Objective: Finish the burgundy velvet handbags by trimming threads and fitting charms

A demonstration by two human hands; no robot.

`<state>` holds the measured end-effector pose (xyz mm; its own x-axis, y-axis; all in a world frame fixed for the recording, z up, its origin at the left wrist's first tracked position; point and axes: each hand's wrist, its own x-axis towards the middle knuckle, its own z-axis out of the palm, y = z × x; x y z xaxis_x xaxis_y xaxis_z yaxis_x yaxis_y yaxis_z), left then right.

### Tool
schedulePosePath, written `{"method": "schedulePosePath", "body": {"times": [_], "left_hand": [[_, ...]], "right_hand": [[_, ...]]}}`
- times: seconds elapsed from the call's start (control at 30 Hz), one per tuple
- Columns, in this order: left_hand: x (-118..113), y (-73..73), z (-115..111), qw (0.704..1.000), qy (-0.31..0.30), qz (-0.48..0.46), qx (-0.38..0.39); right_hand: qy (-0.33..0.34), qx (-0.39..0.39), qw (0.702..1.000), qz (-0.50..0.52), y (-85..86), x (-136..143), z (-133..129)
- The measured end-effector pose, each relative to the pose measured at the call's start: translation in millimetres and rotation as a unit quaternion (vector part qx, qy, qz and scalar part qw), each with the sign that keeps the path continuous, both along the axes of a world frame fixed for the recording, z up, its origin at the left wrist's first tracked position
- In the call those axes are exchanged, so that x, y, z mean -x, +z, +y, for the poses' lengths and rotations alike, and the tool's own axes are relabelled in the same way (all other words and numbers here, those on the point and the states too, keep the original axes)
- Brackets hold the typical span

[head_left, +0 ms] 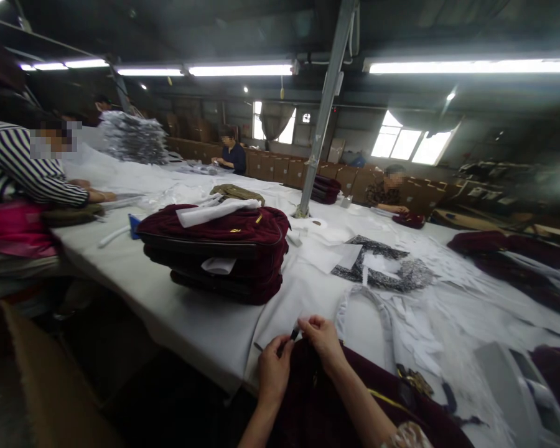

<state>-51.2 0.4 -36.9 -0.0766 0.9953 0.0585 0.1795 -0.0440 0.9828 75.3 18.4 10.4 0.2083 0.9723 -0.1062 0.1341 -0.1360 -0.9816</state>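
A dark maroon bag [308, 398] lies at the table's near edge, under and between my forearms. My left hand [276, 364] pinches a small black piece [295, 333] at the bag's upper end. Close beside it on the right, my right hand [318, 333] has its thumb and forefinger pressed together on something small and whitish, too small to name. Beyond my hands, to the left, a stack of maroon bags [224, 249] stands on the table with white paper [214, 213] on top.
Right of my hands are a white padded loop [364, 298], gold hardware [416, 381] and a grey plastic bin [518, 392]. A metal post [324, 112] rises from the table [205, 330]. A person in striped sleeves works at left; others sit farther back. A cardboard box [42, 373] stands lower left.
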Motion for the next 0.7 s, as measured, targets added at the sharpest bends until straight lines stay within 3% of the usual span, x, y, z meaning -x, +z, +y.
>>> {"method": "schedulePosePath", "body": {"times": [0.2, 0.43, 0.7], "left_hand": [[1.9, 1.1, -0.9, 1.0, -0.001, -0.006, 0.003], [8.3, 7.7, -8.3, 0.997, 0.002, -0.074, 0.012], [15.4, -16.2, 12.0, 0.995, -0.022, -0.097, 0.025]], "right_hand": [[0.079, -0.046, 0.99, -0.106, -3.9, 0.2, -1.2], [0.114, -0.079, 0.971, -0.195, -2.3, 5.3, 0.6], [0.179, -0.116, 0.94, -0.266, 13.8, 8.9, -8.3]]}}
